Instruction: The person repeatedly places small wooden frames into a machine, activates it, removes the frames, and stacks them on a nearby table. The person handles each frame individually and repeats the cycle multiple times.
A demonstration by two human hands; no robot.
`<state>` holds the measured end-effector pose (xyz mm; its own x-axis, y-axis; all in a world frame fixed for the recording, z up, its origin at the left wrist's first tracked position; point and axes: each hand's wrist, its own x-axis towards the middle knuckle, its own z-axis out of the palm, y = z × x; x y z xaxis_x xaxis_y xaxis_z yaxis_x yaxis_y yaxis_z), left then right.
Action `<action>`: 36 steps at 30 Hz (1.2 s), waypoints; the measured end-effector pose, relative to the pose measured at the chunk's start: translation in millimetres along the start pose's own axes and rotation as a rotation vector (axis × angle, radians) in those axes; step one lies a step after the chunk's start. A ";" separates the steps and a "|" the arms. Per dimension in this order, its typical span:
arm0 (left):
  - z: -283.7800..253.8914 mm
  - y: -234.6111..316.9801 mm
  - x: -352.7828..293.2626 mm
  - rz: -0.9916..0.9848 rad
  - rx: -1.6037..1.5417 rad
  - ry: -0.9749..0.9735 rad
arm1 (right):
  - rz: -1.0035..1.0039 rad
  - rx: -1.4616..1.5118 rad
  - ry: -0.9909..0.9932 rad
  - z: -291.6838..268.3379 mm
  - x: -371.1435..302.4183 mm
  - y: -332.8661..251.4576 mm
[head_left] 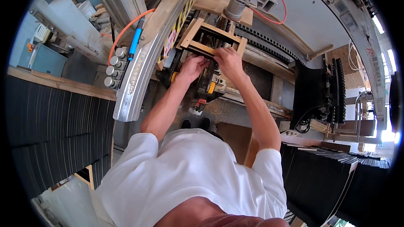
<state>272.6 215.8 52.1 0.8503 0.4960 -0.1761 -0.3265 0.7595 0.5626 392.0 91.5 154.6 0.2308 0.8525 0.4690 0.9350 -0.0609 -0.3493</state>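
Left hand (pixel 194 68) curled at the near edge of the wooden frame (pixel 202 47), right hand (pixel 229 62) fingers bent over that edge, farther right; can't tell if either actually grips. Frame sits just short of the metal cylinder (pixel 234 8) on the far side.

Your right hand (pixel 229 62): fingers bent, at the near rail of a pale wooden frame (pixel 202 48). Your left hand (pixel 194 68): fingers curled, just beside it, under that rail. Above the frame: one metal cylinder (pixel 234 8). To your left: orange hose (pixel 123 34), blue pen-shaped tool (pixel 135 43), stacked black boards (pixel 54 130). To your right: another black stack (pixel 313 183).
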 end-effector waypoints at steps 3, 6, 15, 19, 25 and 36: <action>-8.0 0.5 2.5 0.032 -0.028 -0.023 | 0.018 0.037 -0.097 14.4 5.9 5.2; -3.8 -3.4 3.6 0.078 -0.074 0.050 | 0.003 0.039 -0.152 20.3 7.4 17.4; 5.9 -14.6 -66.5 0.168 -0.043 0.274 | -0.027 0.132 -0.105 37.2 61.0 93.9; 15.8 -23.5 -131.1 0.171 -0.026 0.320 | -0.002 0.165 -0.150 52.2 76.7 110.0; 26.7 -35.5 -205.0 0.187 -0.003 0.343 | 0.055 0.264 -0.171 50.5 78.4 104.0; 11.3 -17.7 -258.7 0.072 0.044 0.367 | 0.013 0.117 -0.205 69.8 93.0 94.6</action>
<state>63.1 69.4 96.8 0.6190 0.6711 -0.4080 -0.3549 0.7025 0.6169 483.2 201.3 108.6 0.1714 0.9405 0.2933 0.8920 -0.0217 -0.4515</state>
